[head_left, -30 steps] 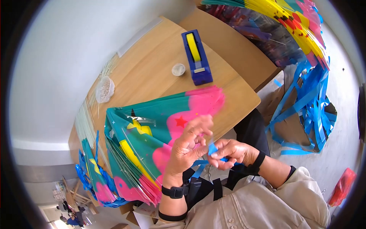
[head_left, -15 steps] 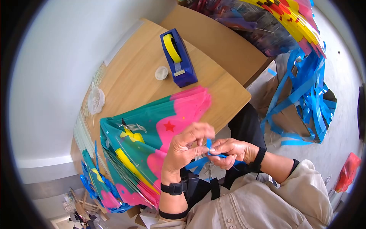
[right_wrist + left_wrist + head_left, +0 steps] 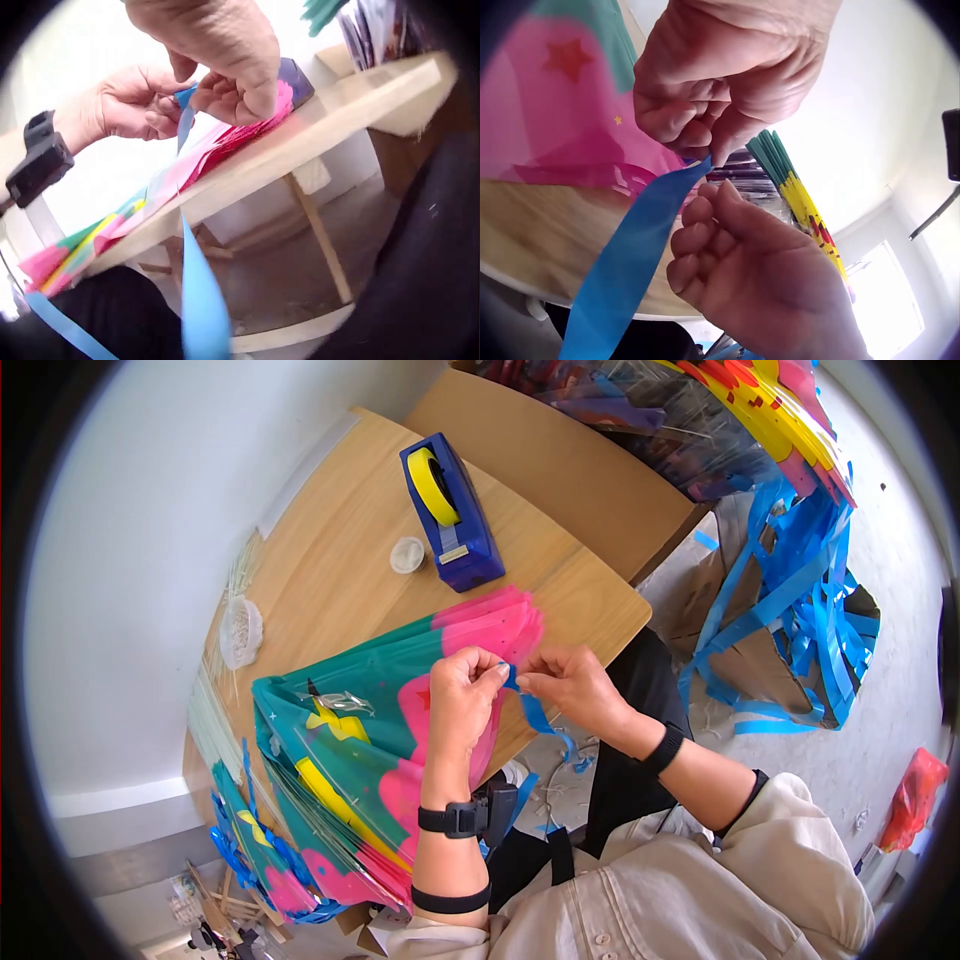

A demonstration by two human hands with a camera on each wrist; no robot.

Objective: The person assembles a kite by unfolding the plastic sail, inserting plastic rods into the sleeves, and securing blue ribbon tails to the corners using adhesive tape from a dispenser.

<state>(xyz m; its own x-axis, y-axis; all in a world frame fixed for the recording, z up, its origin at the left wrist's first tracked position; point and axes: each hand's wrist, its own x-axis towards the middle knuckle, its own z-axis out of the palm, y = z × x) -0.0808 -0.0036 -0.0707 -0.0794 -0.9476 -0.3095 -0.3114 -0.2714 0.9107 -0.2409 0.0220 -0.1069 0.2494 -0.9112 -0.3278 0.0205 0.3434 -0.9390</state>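
Note:
A blue plastic strip (image 3: pixel 536 714) runs between my hands over the table edge, its tail hanging below. My left hand (image 3: pixel 464 698) pinches its end between thumb and curled fingers, as the left wrist view shows with the strip (image 3: pixel 630 255) twisted narrow at the tip. My right hand (image 3: pixel 580 688) has its thumb and curled fingertips at the strip, close beside the left fingertips. Under the hands lies a stack of teal and pink printed plastic sheets (image 3: pixel 390 660) with yellow shapes. In the right wrist view, the strip's upper part (image 3: pixel 184 124) shows between both hands.
A blue tape dispenser (image 3: pixel 470 535) with yellow tape, a small white cup (image 3: pixel 407 555) and a plastic bowl (image 3: pixel 240 633) stand on the wooden table (image 3: pixel 330 490). A brown box (image 3: pixel 560 470) adjoins it. More blue strips (image 3: pixel 800 600) hang over a carton at right.
Both hands have moved up and away from the body, over the sheets near the table corner. The strip's tail now hangs more visibly below them. The head view has shifted slightly.

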